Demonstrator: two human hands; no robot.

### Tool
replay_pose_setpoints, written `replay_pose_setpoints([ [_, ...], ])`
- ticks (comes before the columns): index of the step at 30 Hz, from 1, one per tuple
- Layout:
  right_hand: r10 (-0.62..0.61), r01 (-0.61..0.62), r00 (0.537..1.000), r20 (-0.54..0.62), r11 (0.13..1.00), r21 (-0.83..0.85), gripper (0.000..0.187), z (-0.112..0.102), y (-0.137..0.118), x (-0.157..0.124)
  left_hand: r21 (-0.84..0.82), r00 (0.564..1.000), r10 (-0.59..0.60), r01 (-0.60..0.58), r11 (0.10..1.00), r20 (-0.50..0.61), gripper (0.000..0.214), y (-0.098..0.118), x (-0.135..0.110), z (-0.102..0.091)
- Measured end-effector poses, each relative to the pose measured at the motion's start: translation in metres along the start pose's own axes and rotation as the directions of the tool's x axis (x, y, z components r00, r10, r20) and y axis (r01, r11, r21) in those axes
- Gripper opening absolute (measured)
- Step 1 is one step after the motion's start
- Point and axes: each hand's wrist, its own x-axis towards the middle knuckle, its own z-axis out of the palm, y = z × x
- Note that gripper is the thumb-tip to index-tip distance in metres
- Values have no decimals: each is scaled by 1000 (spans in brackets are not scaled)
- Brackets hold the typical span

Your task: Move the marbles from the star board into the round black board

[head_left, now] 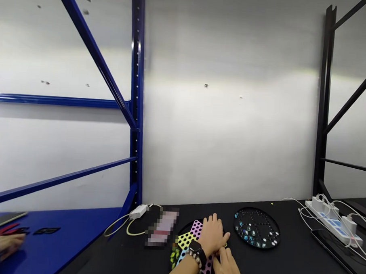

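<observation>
- The person's left hand [212, 235] lies over the top of the coloured perforated boards [196, 228], with a black smartwatch [197, 252] and a beaded bracelet [192, 257] on the wrist.
- Its fingers [219, 235] are close together and curl down towards the boards; whether they pinch anything cannot be told.
- The right hand [227, 268] is just below the left hand, at the near edge of the coloured perforated boards. Its fingers [223, 256] are slightly spread and point up towards the left hand; the view does not show whether they grip anything.
- The coloured perforated boards, in pink, yellow and pale blue, overlap one another on a round black tray [186, 226] on the black desk [120, 255].
- Just right of the boards lies a second round black tray [257, 228], dotted with small glass beads.
- Just left of the boards is a pixelated, unreadable object [163, 229].
- Further left, a white power adapter [139, 211] trails a pale cable [127, 227].
- Well right of the boards, a white power strip [334, 220] holds plugged-in white chargers, beside a black tablet [335, 256].
- Well left, another person's blurred hand [10, 244] hangs over a blue shelf [75, 233], near red and black pieces [15, 230].
- Behind the boards stands a white wall [222, 134], between a blue steel rack [135, 110] and a black steel rack [324, 98].
</observation>
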Motion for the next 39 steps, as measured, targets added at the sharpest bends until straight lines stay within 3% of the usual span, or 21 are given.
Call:
replay_pose_setpoints([
  [4, -3, 11, 999, -45, 984, 178, 30, -14, 0, -3, 93, 999, 21, -17, 996, -45, 52, 8, 2, 8],
  [8, 25, 28, 991, -133, 925, 380, 9, -34, 5, -1, 86, 999, 5, -9, 996, 41, 45, 14, 7, 14],
  [12, 129, -8, 973, -194, 852, 524, 22, -42, 10, 4, 68, 998, 8, -12, 998, 55, 39, 19, 12, 18],
  [18, 208, -81, 971, -121, 756, 649, 39, -52, 15, 9, 59, 997, 66, -68, 996, 45, 37, 15, 11, 20],
  [23, 312, -130, 944, -106, 648, 750, 37, -67, 31, 19, 95, 984, 177, -177, 980, 8, 40, 9, 2, 17],
  [30, 431, -197, 901, -44, 498, 844, 34, -88, 53, 42, 29, 981, 196, -196, 980, 0, 48, 11, -4, 5],
  [36, 532, -334, 839, 109, 347, 876, 27, -83, 59, 70, 5, 981, 194, -194, 981, 21, 48, 15, 0, 5],
  [39, 567, -381, 810, 146, 320, 868, 25, -77, 61, 78, 30, 976, 216, -217, 976, 28, 50, 16, 1, 8],
])
